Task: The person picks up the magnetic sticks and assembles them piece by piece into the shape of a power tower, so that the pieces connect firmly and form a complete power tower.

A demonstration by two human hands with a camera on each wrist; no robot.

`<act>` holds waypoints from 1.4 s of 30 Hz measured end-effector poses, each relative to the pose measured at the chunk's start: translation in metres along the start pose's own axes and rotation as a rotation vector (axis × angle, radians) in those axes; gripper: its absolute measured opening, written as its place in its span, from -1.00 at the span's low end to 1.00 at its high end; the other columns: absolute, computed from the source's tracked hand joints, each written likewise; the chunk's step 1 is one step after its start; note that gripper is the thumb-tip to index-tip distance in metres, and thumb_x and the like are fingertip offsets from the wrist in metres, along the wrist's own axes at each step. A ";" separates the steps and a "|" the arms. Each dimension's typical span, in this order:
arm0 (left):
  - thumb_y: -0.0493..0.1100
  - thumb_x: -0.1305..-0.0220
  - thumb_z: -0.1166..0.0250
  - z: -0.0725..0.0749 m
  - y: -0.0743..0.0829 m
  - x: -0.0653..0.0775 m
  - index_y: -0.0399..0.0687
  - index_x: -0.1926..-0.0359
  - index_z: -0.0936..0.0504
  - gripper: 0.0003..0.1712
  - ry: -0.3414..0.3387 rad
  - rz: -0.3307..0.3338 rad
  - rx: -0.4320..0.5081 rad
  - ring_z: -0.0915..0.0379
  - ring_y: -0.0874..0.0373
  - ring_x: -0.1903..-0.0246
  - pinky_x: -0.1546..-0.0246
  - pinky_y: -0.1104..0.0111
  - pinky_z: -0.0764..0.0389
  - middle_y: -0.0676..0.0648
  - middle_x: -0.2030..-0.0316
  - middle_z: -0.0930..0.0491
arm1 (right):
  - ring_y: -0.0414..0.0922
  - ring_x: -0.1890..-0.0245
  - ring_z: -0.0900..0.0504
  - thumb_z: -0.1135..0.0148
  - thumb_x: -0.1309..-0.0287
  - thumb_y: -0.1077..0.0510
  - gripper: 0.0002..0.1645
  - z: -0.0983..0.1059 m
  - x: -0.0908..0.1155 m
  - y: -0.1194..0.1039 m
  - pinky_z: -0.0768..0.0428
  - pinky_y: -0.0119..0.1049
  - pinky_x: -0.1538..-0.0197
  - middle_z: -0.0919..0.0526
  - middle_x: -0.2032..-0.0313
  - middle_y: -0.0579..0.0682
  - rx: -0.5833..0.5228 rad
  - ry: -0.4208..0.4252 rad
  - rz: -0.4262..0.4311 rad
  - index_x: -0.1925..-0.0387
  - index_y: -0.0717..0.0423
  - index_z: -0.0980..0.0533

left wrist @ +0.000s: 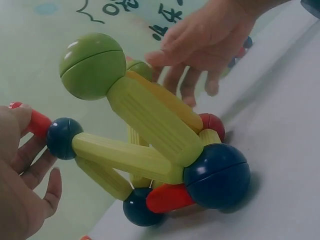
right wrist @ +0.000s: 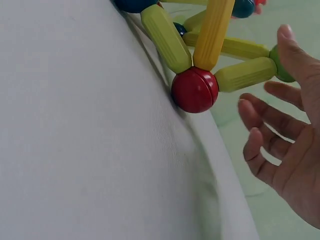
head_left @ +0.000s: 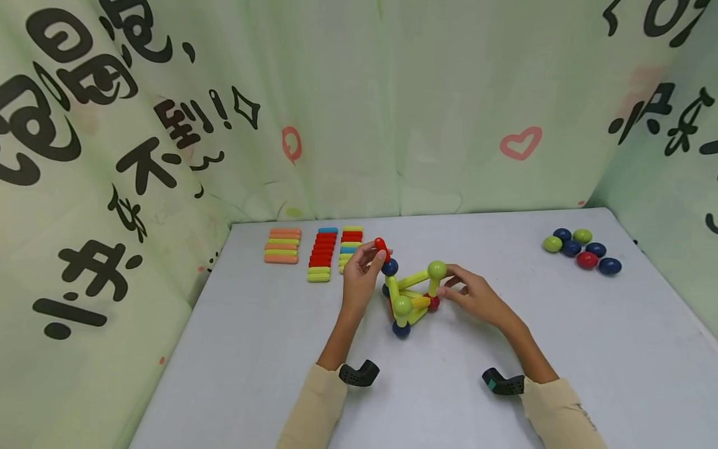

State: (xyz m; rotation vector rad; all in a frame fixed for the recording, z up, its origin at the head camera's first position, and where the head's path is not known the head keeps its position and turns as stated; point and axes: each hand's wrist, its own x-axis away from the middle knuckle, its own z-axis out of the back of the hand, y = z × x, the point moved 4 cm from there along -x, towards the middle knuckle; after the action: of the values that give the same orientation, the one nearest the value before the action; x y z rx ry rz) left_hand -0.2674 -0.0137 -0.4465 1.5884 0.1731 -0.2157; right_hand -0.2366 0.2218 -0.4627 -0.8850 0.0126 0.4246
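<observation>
A frame of magnetic sticks and balls stands on the table between both hands. My left hand pinches a red stick whose lower end meets a blue ball at the top of the frame. In the left wrist view that red stick lies partly behind the fingers. The right hand is at the frame's right side, fingers loosely bent, by a green ball. One digit overlaps this green ball in the right wrist view; firm contact is unclear. Below sits a red ball.
Rows of coloured sticks lie at the back left of the white table. Loose blue, green and red balls are grouped at the back right. A printed green curtain surrounds the table's far side.
</observation>
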 end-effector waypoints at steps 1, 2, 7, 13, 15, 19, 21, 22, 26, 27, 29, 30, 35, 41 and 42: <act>-0.07 -0.39 -0.21 0.000 0.001 -0.001 -0.14 -0.18 -0.51 -0.59 -0.006 -0.013 -0.024 -0.56 0.03 -0.05 0.03 0.40 -0.54 -0.18 0.02 -0.69 | -0.07 0.07 -0.60 -0.24 -0.29 0.14 -0.47 0.001 -0.001 -0.002 -0.58 -0.37 0.21 -0.62 0.00 0.14 -0.004 0.043 0.017 -0.24 0.19 -0.40; -0.06 -0.40 -0.20 0.000 0.002 -0.001 -0.13 -0.18 -0.52 -0.59 -0.009 -0.027 -0.051 -0.57 0.02 -0.05 0.02 0.36 -0.55 -0.18 0.03 -0.70 | -0.14 0.09 -0.58 -0.24 -0.29 0.16 -0.48 0.001 -0.003 -0.003 -0.57 -0.39 0.21 -0.63 0.02 0.10 -0.012 0.086 0.029 -0.24 0.17 -0.41; -0.02 -0.42 -0.17 0.001 0.001 -0.001 -0.06 -0.26 -0.49 -0.54 -0.060 -0.048 -0.168 -0.54 0.03 -0.10 -0.03 0.27 -0.55 -0.13 -0.04 -0.66 | -0.38 0.18 -0.49 -0.27 -0.26 0.15 -0.54 -0.001 -0.006 -0.009 -0.53 -0.49 0.26 -0.64 0.12 0.02 -0.031 0.227 0.062 -0.19 0.10 -0.48; -0.04 -0.44 -0.14 -0.001 0.006 -0.004 -0.13 -0.31 -0.46 -0.50 -0.187 -0.113 -0.278 -0.52 -0.02 -0.13 -0.08 0.18 -0.58 -0.16 -0.12 -0.61 | -0.39 0.19 -0.47 -0.27 -0.26 0.20 -0.56 -0.003 -0.006 -0.007 -0.50 -0.52 0.28 -0.64 0.14 0.07 -0.081 0.262 0.048 -0.16 0.13 -0.50; -0.06 -0.43 -0.16 -0.001 0.010 -0.006 -0.14 -0.28 -0.49 -0.52 -0.226 -0.151 -0.345 -0.54 -0.01 -0.08 -0.06 0.16 -0.60 -0.16 -0.06 -0.63 | -0.38 0.19 -0.47 -0.26 -0.26 0.20 -0.56 -0.005 -0.005 -0.008 -0.50 -0.52 0.28 -0.64 0.14 0.07 -0.101 0.256 0.049 -0.17 0.14 -0.50; -0.07 -0.36 -0.24 -0.007 0.021 -0.009 -0.12 -0.20 -0.58 -0.56 -0.331 -0.225 -0.532 -0.52 0.07 0.11 0.10 0.24 -0.65 -0.11 0.09 -0.63 | -0.37 0.19 -0.47 -0.27 -0.25 0.20 -0.55 -0.007 -0.005 -0.010 -0.50 -0.52 0.29 -0.64 0.13 0.06 -0.122 0.258 0.057 -0.17 0.14 -0.51; -0.06 -0.33 -0.28 -0.012 0.026 -0.010 -0.07 -0.15 -0.63 -0.60 -0.397 -0.257 -0.661 -0.47 0.12 0.17 0.18 0.36 -0.62 -0.07 0.14 -0.59 | -0.36 0.20 -0.47 -0.28 -0.24 0.21 -0.55 -0.008 -0.005 -0.010 -0.50 -0.52 0.30 -0.64 0.12 0.05 -0.132 0.264 0.061 -0.17 0.13 -0.51; -0.05 -0.32 -0.29 -0.015 0.028 -0.010 -0.05 -0.13 -0.65 -0.61 -0.431 -0.272 -0.725 -0.44 0.14 0.19 0.22 0.41 -0.59 -0.06 0.15 -0.56 | -0.35 0.20 -0.47 -0.28 -0.24 0.22 -0.54 -0.008 -0.005 -0.011 -0.50 -0.51 0.30 -0.64 0.12 0.04 -0.138 0.266 0.064 -0.18 0.13 -0.51; -0.02 -0.31 -0.30 -0.023 0.032 -0.009 0.01 -0.09 -0.68 -0.64 -0.521 -0.296 -0.932 -0.39 0.19 0.18 0.22 0.56 -0.49 -0.03 0.17 -0.49 | -0.34 0.21 -0.49 -0.28 -0.23 0.24 -0.53 -0.009 -0.006 -0.010 -0.50 -0.51 0.31 -0.64 0.11 0.01 -0.156 0.277 0.074 -0.18 0.12 -0.51; -0.01 -0.32 -0.29 -0.024 0.032 -0.008 0.02 -0.08 -0.69 -0.64 -0.531 -0.295 -0.961 -0.38 0.20 0.17 0.21 0.57 -0.48 -0.02 0.17 -0.48 | -0.34 0.22 -0.49 -0.28 -0.23 0.25 -0.53 -0.009 -0.006 -0.010 -0.50 -0.51 0.31 -0.63 0.11 0.01 -0.156 0.280 0.078 -0.19 0.12 -0.51; -0.01 -0.31 -0.30 -0.025 0.032 -0.008 0.02 -0.08 -0.69 -0.64 -0.539 -0.294 -0.981 -0.37 0.20 0.17 0.20 0.55 -0.48 -0.02 0.17 -0.47 | -0.34 0.23 -0.50 -0.27 -0.23 0.26 -0.53 -0.010 -0.006 -0.009 -0.50 -0.50 0.32 -0.63 0.11 0.00 -0.155 0.286 0.084 -0.19 0.12 -0.50; -0.01 -0.31 -0.30 -0.025 0.032 -0.007 0.02 -0.08 -0.69 -0.64 -0.539 -0.294 -0.979 -0.37 0.20 0.17 0.20 0.54 -0.48 -0.02 0.17 -0.47 | -0.33 0.24 -0.50 -0.27 -0.23 0.27 -0.53 -0.010 -0.006 -0.010 -0.50 -0.50 0.33 -0.63 0.11 0.00 -0.156 0.289 0.087 -0.19 0.12 -0.50; 0.07 -0.35 -0.22 -0.020 0.025 -0.006 0.04 -0.13 -0.65 -0.58 -0.504 -0.288 -0.870 -0.40 0.19 0.13 0.14 0.48 -0.52 -0.04 0.12 -0.50 | -0.26 0.23 -0.50 -0.26 -0.24 0.27 -0.48 -0.012 -0.006 -0.009 -0.52 -0.46 0.32 -0.60 0.12 0.06 -0.177 0.215 0.061 -0.23 0.16 -0.45; 0.01 -0.49 -0.04 0.010 0.009 -0.009 -0.01 -0.09 -0.64 -0.63 -0.301 -0.174 -0.793 -0.50 0.10 0.05 0.01 0.30 -0.60 -0.07 0.08 -0.59 | -0.23 0.28 -0.53 -0.30 -0.21 0.22 -0.46 -0.022 -0.004 0.000 -0.53 -0.43 0.26 -0.63 0.08 0.18 -0.151 -0.051 0.012 -0.19 0.29 -0.40; -0.03 -0.48 -0.08 0.018 0.007 -0.010 -0.02 -0.06 -0.66 -0.67 -0.255 -0.148 -0.831 -0.51 0.08 0.05 0.02 0.27 -0.61 -0.08 0.09 -0.61 | -0.23 0.31 -0.54 -0.32 -0.20 0.22 -0.46 -0.024 -0.003 0.002 -0.53 -0.42 0.29 -0.64 0.09 0.19 -0.148 -0.085 0.005 -0.17 0.30 -0.41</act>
State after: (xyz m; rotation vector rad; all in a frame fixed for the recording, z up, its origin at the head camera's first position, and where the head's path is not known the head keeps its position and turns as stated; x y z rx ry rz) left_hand -0.2759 -0.0313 -0.4375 0.7149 0.1533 -0.3983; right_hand -0.2359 0.2041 -0.4788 -1.0116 -0.0959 0.4725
